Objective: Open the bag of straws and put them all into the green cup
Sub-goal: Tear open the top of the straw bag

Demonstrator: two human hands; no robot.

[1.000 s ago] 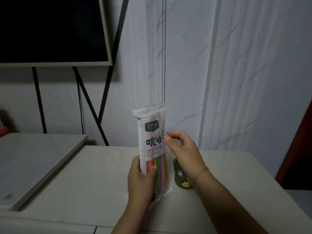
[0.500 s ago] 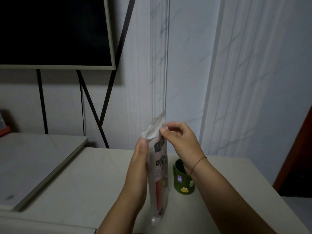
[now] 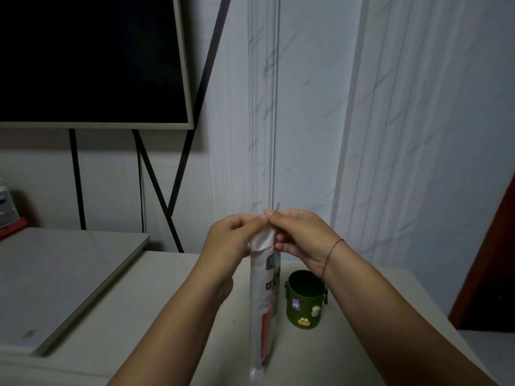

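The bag of straws (image 3: 263, 302) hangs upright and edge-on above the white table (image 3: 145, 316), a long clear and white pack with coloured straws inside. My left hand (image 3: 234, 238) pinches its top edge from the left. From the right, my right hand (image 3: 301, 235) pinches the same top edge, fingertips almost touching the left ones. A small strip of the bag sticks up between the two hands. The green cup (image 3: 305, 298) stands on the table just right of the bag, under my right wrist, open and dark inside, with small cartoon stickers on its side.
A raised white slab (image 3: 55, 274) covers the table's left part. A dark screen (image 3: 89, 59) on black legs stands behind it at the upper left. The marbled wall (image 3: 362, 121) is close behind the table. A red-brown door edge (image 3: 490, 260) is at the far right.
The bag turned from facing me to edge-on. My left hand slid from the bag's lower body up to its top edge, and my right hand rose to pinch the same edge.
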